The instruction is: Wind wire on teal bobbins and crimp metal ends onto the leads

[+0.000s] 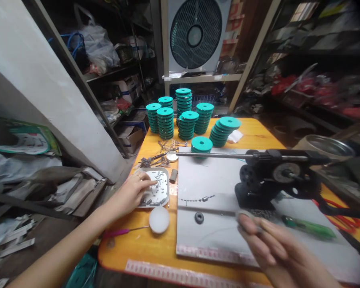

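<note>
My left hand (135, 188) reaches into a white tray (167, 180) of small dark and metallic pieces. Its index finger is stretched out over them, and the other fingers are partly hidden. My right hand (268, 240), blurred by motion, is pinched around a small greyish item (248, 215) whose kind I cannot make out. Between the hands, on a grey board (210, 176), lie a dark ring (199, 217) and a line of small dark pieces (198, 199). Beyond my right hand stands a black winding machine (264, 180) with a long metal rod.
Stacks of green spools (188, 124) stand at the back of the yellow table (132, 244). A white round lid (159, 219) and a purple-handled tool (120, 232) are near the tray. A green-handled tool (313, 228) lies right. A box fan (195, 36) faces the table.
</note>
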{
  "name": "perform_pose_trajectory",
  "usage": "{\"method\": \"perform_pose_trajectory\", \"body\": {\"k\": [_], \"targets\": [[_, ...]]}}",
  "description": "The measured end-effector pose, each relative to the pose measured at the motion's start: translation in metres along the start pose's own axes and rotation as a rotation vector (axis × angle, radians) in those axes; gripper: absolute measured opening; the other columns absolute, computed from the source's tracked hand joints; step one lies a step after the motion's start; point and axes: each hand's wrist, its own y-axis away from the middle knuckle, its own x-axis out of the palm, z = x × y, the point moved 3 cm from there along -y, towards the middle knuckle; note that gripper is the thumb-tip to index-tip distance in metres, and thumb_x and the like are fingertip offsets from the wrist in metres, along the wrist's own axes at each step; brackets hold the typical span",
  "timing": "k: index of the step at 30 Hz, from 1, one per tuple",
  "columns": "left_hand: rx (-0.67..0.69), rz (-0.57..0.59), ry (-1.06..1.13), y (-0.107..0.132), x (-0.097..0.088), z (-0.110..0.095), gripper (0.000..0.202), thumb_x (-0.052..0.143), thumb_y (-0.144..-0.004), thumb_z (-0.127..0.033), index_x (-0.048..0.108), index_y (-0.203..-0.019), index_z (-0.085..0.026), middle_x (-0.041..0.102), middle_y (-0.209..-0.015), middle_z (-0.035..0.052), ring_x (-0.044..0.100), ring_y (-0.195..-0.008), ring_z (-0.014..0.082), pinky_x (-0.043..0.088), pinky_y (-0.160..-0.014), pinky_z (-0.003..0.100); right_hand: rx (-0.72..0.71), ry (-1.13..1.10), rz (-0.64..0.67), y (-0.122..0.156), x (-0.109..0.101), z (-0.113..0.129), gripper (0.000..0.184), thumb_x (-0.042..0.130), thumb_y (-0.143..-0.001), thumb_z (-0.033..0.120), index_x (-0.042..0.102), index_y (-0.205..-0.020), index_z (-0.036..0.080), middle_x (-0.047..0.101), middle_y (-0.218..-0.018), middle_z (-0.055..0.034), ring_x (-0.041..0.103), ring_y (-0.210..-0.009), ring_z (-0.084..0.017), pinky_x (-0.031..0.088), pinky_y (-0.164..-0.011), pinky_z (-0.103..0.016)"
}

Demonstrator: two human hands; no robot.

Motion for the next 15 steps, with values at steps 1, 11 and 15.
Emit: {"method": "perform_pose_trajectory", "body": {"k": [1,11,15], "targets": [[0.032,-0.025,-0.004,-0.005,0.003,-0.003,0.047,0.039,-0.084,-0.004,0.062,-0.121,-0.022,0.057,-0.123,0.0108,0.050,-0.116,0.0263,0.038,-0.101,0.046,-0.010,-0.022,0.035,-0.003,0.012,-0.002,0.038,0.073,-0.080,0.034,0.055,-0.049,0.020,0.065,-0.084,-0.0066,0.048,-0.063,-0.015,0.049,-0.067,-0.031],[0.041,0.139,0.846,-0.003,0.003,-0.124,0.030,0.062,-0.087,-0.031,0.044,-0.110,-0.022,0.057,-0.105,0.0032,0.058,-0.094,0.0166,0.046,-0.089,0.033,-0.031,-0.052,0.251,-0.017,0.073,-0.020,0.038,0.059,-0.090,0.039,0.052,-0.059,0.017,0.052,-0.061,-0.0005,0.046,-0.061,-0.013,0.039,-0.065,-0.027],[0.051,0.118,0.883,-0.012,0.011,-0.128,0.039,0.071,-0.080,-0.029,0.054,-0.115,-0.025,0.053,-0.095,0.0000,0.054,-0.077,0.0117,0.046,-0.077,0.027,-0.047,-0.002,0.275,-0.022,0.074,-0.022,0.036,0.056,-0.092,0.041,0.054,-0.065,0.017,0.051,-0.068,-0.0003,0.041,-0.059,-0.011,0.037,-0.057,-0.023]]}}
